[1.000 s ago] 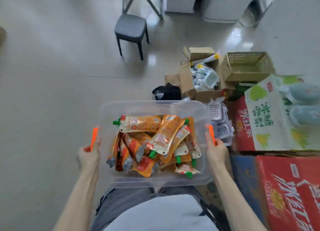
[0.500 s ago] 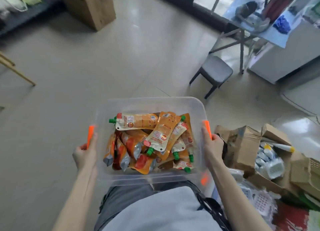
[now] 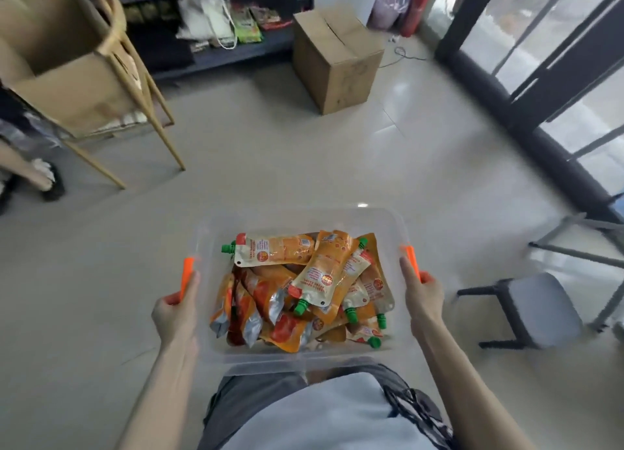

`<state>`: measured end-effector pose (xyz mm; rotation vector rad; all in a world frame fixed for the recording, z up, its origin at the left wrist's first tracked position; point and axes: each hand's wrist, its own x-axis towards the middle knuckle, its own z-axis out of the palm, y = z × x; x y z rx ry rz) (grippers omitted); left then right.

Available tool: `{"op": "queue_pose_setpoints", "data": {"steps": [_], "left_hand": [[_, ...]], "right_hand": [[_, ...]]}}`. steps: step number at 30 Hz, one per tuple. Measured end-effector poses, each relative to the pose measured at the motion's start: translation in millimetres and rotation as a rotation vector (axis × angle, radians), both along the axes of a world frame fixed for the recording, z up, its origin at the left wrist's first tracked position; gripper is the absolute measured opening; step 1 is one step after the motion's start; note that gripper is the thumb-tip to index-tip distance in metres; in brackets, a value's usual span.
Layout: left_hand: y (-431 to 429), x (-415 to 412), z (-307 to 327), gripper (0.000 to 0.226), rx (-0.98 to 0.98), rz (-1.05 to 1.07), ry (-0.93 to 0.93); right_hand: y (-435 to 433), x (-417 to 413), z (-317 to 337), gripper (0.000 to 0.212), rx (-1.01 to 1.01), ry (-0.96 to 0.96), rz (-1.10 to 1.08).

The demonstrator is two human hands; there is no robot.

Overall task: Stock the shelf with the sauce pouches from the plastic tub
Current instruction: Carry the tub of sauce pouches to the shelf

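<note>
A clear plastic tub (image 3: 297,356) with orange handles is carried in front of my body, above the floor. Several orange sauce pouches (image 3: 324,274) with green caps lie piled inside it. My left hand (image 3: 175,309) grips the left orange handle. My right hand (image 3: 422,292) grips the right orange handle. A dark shelf (image 3: 219,58) with bagged goods stands at the far side of the room, up and left of the tub.
A closed cardboard box (image 3: 337,58) sits on the floor by the shelf. At left a wooden-legged stand (image 3: 148,112) carries an open carton, with another person's foot (image 3: 44,176) beside it. A small grey stool (image 3: 537,311) and glass doors are at right.
The view has swung left across the room: the boxes of goods have left the frame, and the shelf, cardboard box and stand have come into view. Both hands keep holding the tub.
</note>
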<state>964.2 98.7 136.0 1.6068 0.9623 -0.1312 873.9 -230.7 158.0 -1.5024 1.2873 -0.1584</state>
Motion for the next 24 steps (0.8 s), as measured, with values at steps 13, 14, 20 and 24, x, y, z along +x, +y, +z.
{"op": "queue_pose_setpoints", "data": {"steps": [13,14,20,24], "left_hand": [[0.3,270.8,-0.9,0.045,0.015,0.246,-0.004],[2.8,298.3,-0.5,0.045,0.013,0.236,-0.002],[8.8,454.8,18.6,0.049,0.035,0.138,0.0],[1.1,555.5,23.9,0.047,0.018,0.127,-0.034]], "right_hand": [[-4.7,360.3,-2.1,0.045,0.015,0.026,0.247],[-1.7,385.8,-2.5,0.046,0.017,0.027,0.233],[4.2,515.6,7.4,0.045,0.016,0.053,0.145],[-1.9,602.1,10.7,0.048,0.01,0.051,0.094]]}}
